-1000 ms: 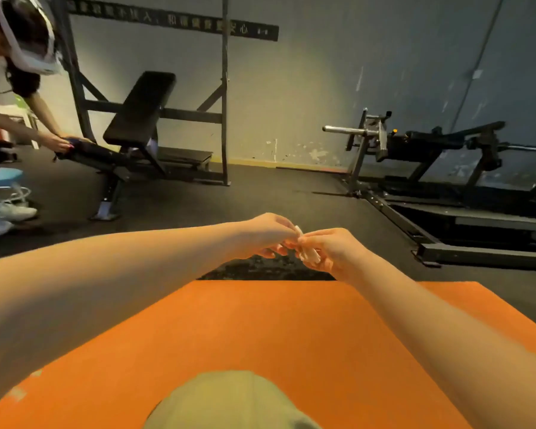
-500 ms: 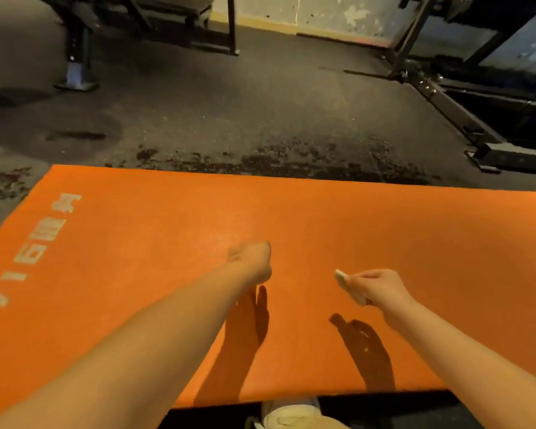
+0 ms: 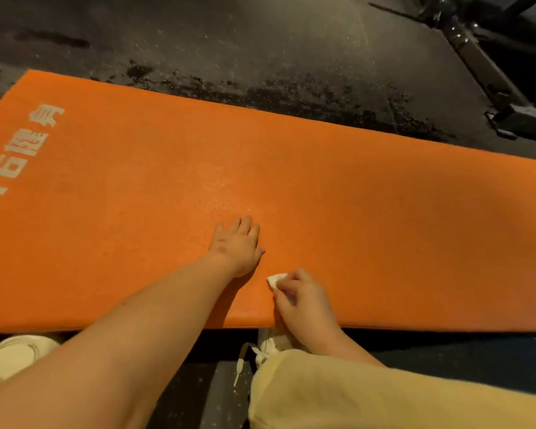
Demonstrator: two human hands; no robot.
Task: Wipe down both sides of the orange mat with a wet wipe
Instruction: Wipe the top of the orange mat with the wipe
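The orange mat (image 3: 369, 212) lies flat on the dark gym floor, with pale printed characters near its left end. My left hand (image 3: 237, 244) rests palm down on the mat near its front edge, fingers straight. Just to its right, my right hand (image 3: 300, 300) grips a small folded white wet wipe (image 3: 276, 279) and holds it against the mat close to the front edge. Only a corner of the wipe shows beyond my fingers.
Dark rubber floor (image 3: 260, 41) with wet-looking patches lies beyond the mat. A metal machine frame (image 3: 492, 85) runs along the upper right. My pale shoe (image 3: 13, 354) and yellow trouser leg (image 3: 384, 397) are at the bottom, in front of the mat.
My view has tilted further down. Both hands have dropped onto the mat: the left hand now lies flat on it, and the right hand has brought the wipe down near the front edge.
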